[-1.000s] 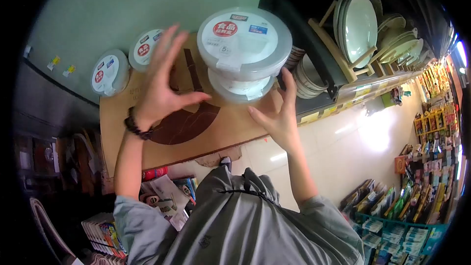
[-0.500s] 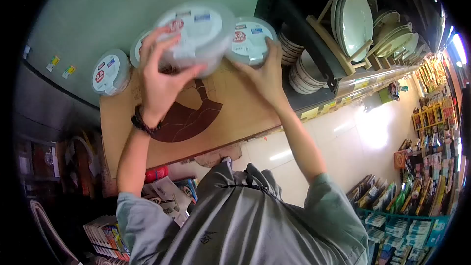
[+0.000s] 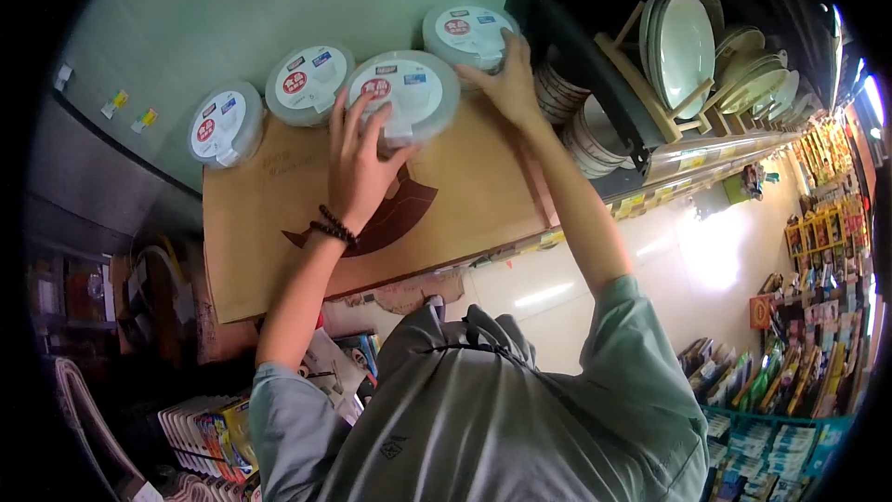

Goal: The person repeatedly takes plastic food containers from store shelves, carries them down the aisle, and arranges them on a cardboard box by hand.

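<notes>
My left hand (image 3: 364, 163) grips the front edge of a round, clear-sided plastic food container (image 3: 409, 98) with a white label and red circle on its lid. This container is low over the cardboard box, in front of the others; whether it touches the box I cannot tell. Curled round the right side of a second such container (image 3: 463, 30), my right hand (image 3: 509, 84) has its fingers on the rim and side. Two matching containers, one at far left (image 3: 218, 130) and one beside it (image 3: 302, 88), stand along the wall.
The brown cardboard box (image 3: 465, 191) bears a dark red printed shape. At right, a dark shelf holds stacked bowls (image 3: 585, 144) and plates (image 3: 686, 56) in wooden racks. A tiled aisle (image 3: 539, 279) runs below, with packed goods (image 3: 790, 372) at lower right.
My left hand has lowered its container towards the box, uncovering the one behind. My right hand and its container have shifted back towards the wall.
</notes>
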Tool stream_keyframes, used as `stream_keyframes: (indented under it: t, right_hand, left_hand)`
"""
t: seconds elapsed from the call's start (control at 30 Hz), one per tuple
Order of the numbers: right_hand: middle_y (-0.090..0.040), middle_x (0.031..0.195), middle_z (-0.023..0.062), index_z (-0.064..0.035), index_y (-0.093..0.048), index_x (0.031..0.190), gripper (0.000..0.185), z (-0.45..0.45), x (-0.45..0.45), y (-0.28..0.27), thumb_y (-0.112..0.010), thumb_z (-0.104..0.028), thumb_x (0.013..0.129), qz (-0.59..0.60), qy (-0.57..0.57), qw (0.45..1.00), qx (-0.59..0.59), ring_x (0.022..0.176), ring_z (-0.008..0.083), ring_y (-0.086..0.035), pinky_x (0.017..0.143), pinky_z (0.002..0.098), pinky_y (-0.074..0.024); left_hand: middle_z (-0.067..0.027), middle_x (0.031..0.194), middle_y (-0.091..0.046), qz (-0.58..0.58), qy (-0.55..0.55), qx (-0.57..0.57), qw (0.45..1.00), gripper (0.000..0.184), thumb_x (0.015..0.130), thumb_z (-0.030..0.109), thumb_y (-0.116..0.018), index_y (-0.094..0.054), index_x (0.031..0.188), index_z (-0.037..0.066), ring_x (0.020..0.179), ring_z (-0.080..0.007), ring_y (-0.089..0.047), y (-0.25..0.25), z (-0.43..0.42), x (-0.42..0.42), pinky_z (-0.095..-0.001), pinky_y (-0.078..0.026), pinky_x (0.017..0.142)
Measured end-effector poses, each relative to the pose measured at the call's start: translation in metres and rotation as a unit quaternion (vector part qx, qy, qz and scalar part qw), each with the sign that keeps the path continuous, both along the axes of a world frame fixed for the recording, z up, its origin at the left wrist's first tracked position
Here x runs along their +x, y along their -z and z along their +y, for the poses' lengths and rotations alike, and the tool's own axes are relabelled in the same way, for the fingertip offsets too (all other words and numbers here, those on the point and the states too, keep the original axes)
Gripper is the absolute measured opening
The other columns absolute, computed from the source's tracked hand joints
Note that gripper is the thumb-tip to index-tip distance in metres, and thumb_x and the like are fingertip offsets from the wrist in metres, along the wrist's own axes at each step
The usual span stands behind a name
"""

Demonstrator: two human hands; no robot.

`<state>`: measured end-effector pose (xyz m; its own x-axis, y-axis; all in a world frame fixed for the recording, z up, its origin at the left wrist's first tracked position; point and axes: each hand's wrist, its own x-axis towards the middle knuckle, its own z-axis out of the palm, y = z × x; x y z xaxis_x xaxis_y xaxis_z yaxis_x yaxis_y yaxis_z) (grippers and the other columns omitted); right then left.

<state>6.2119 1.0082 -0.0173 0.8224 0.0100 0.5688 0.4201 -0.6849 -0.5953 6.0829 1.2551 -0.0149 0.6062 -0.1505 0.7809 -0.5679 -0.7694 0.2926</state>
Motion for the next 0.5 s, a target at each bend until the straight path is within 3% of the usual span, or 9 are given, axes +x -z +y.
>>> stream_keyframes:
  t: [0.1,0.27,0.5]
  right_hand:
    - [-0.040,0.142,0.0311,0.0108,-0.038,0.143,0.107,-0.006,-0.006,-0.011,-0.086,-0.050,0.070,0.004,-0.007,1.000,0.019,0.132,0.0445,-0.045,0.109,0.0457,-0.0407]
    - [-0.043,0.139,0.0309,0.0143,-0.040,0.140,0.106,-0.012,-0.011,-0.012,-0.086,-0.050,0.069,0.001,0.034,0.999,0.016,0.127,0.0436,-0.049,0.107,0.0450,-0.0425]
    - [-0.048,0.135,0.0321,0.0148,-0.044,0.137,0.104,-0.019,-0.008,-0.010,-0.087,-0.049,0.069,-0.015,0.037,0.999,0.015,0.126,0.0429,-0.051,0.105,0.0446,-0.0429]
  left_hand:
    - [-0.0139,0.137,-0.055,-0.003,-0.026,0.045,0.999,0.062,0.069,0.022,-0.089,-0.061,0.121,0.004,0.131,-0.0388,-0.046,0.001,0.004,0.018,-0.0533,-0.042,0.105]
    - [-0.0141,0.139,-0.056,-0.009,-0.091,0.126,0.988,0.064,0.074,0.032,-0.085,-0.059,0.125,0.004,0.129,-0.0340,-0.050,-0.001,0.003,0.039,-0.0500,-0.038,0.103]
    - [-0.0156,0.145,-0.051,0.008,-0.114,0.147,0.982,0.066,0.081,0.034,-0.079,-0.054,0.133,0.004,0.136,-0.0335,-0.045,-0.003,0.013,0.071,-0.0543,-0.034,0.112]
